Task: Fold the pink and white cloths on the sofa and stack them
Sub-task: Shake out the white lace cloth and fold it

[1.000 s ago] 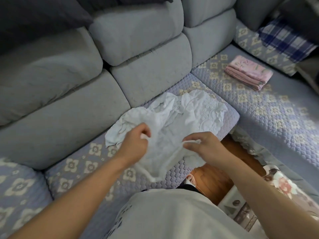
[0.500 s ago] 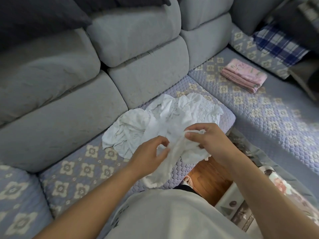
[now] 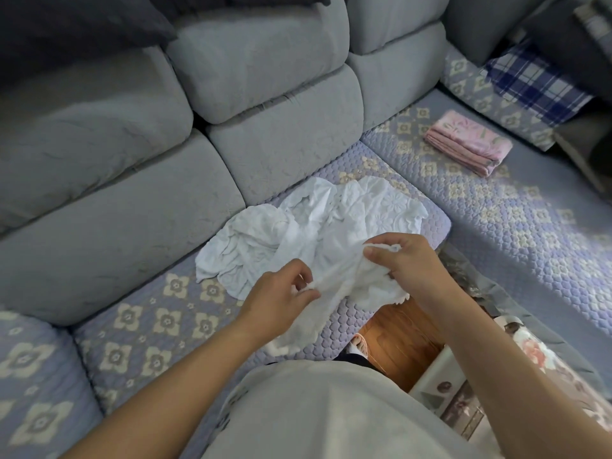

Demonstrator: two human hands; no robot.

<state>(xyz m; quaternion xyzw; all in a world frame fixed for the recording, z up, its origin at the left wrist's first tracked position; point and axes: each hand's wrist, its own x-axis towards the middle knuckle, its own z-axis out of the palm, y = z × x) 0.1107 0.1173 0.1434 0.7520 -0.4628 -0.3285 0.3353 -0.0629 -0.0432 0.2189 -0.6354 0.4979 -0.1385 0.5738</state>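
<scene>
1. Since a second ago your hands have come closer together and bunched the near edge of the white cloth [image 3: 331, 226] between them; your right hand has risen a little.
2. Your left hand [image 3: 278, 296] pinches a fold of the white cloth between thumb and fingertips, fingers curled.
3. Your right hand [image 3: 407, 263] grips a gathered wad of the same cloth, thumb on top, fingers wrapped under.
4. White cloth: crumpled, mostly lying on the sofa seat [image 3: 149, 319], its near part lifted in your hands, a tail hanging over the seat's front edge.
5. Pink cloth [image 3: 468, 144]: already folded, flat on the sofa's right-hand section, well apart from the white cloth, to its upper right.
6. Blue plaid fabric [image 3: 533, 81] sits behind the pink cloth, farther from the white cloth.
7. Wooden floor [image 3: 400, 336] shows just below the white cloth's hanging edge.
</scene>
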